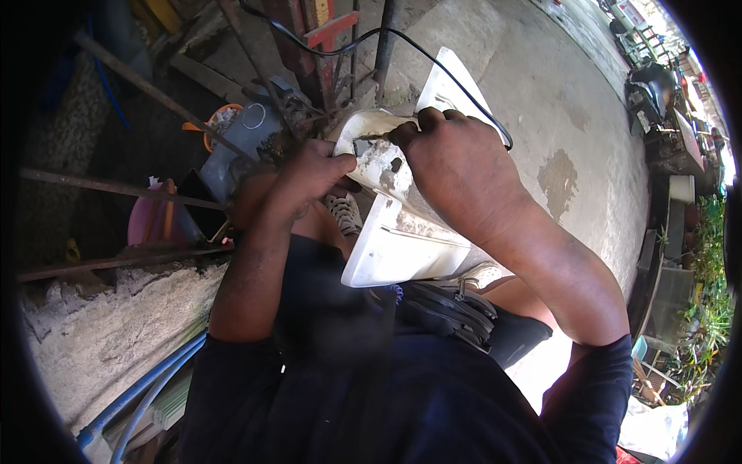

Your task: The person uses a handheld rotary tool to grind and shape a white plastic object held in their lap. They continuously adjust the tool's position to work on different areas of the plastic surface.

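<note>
A dirty white plastic fan base (414, 249), or a similar moulded housing with broad wing-like panels, stands tilted before me. My left hand (316, 174) grips the rim of its narrow middle part, thumb on top. My right hand (461, 168) is over the other side of that part, its fingers closed on a small thin item whose dark end reaches towards a slot; what it is cannot be told. A dark hole shows in the stained surface between the hands. A black cable (406, 36) loops from the top and ends behind my right hand.
Rusty metal bars (168, 110) cross the left side. Past them lie an orange basket (215, 124), a grey plastic container (237, 130) and a pink tub (145, 217). Blue pipes (145, 380) run at lower left. Clutter and plants (710, 296) line the right edge.
</note>
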`<action>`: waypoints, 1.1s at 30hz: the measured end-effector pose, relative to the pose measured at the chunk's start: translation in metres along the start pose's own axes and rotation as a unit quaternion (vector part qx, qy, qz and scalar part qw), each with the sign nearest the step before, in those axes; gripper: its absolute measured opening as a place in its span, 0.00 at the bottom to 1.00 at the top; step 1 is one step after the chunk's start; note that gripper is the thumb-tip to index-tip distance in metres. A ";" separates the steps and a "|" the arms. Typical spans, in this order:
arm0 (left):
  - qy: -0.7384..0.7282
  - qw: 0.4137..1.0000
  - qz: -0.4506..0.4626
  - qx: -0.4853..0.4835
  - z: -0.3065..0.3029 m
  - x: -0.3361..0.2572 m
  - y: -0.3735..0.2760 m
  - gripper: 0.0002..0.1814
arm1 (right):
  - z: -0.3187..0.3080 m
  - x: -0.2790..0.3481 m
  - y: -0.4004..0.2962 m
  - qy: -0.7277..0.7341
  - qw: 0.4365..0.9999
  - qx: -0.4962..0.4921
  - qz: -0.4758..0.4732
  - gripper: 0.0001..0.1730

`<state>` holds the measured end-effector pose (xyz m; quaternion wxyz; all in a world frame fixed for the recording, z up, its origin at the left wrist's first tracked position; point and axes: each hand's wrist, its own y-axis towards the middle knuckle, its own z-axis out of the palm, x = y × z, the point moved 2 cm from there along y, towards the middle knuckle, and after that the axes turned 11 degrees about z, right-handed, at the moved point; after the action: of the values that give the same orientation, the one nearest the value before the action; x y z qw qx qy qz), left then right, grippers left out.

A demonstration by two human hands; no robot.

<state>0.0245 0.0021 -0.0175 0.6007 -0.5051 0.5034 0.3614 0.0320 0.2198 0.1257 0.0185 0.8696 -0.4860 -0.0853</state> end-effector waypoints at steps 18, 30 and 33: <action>0.007 1.000 0.009 -0.004 -0.007 0.002 -0.003 0.18 | -0.003 0.011 0.006 0.005 0.999 0.030 -0.034 0.11; 0.023 1.000 0.003 0.003 -0.011 -0.007 -0.008 0.20 | -0.001 0.018 0.007 -0.005 0.998 0.037 -0.042 0.12; 0.033 0.999 0.002 0.016 -0.009 -0.014 -0.008 0.20 | 0.001 0.018 0.005 -0.025 0.998 0.041 -0.032 0.11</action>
<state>0.0270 -0.0072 -0.0017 0.5907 -0.5063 0.5298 0.3378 0.0369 0.2023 0.1229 -0.0326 0.8824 -0.4612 -0.0878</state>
